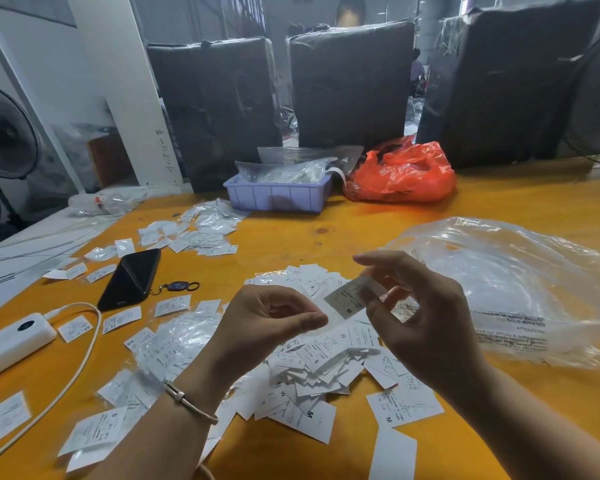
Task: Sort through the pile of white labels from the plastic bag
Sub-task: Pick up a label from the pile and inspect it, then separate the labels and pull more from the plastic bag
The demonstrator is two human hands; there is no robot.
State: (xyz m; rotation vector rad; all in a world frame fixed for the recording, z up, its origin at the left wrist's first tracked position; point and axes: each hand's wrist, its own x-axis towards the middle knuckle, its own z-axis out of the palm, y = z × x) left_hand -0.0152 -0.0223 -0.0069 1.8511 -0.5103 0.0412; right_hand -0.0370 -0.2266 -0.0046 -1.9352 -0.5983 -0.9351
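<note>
Pile: the pile of white labels [312,362] lay on the yellow table [465,202], just left of the clear plastic bag [506,289].
Held label: one label [349,297], marked M, was lifted above the pile.
Right hand: the right hand [426,317] pinched this label at its right end.
Left hand: the left hand [264,320] was curled beside the label; whether it touched it could not be told.
Handling: the labels seemed very light, thin and bendable, probably slippery in a stack; an edge or a corner is the best place to take one.
Hidden: the small print was unreadable, lower labels were covered, and the contents of the purple tray [278,195] behind the pile were unclear.
</note>
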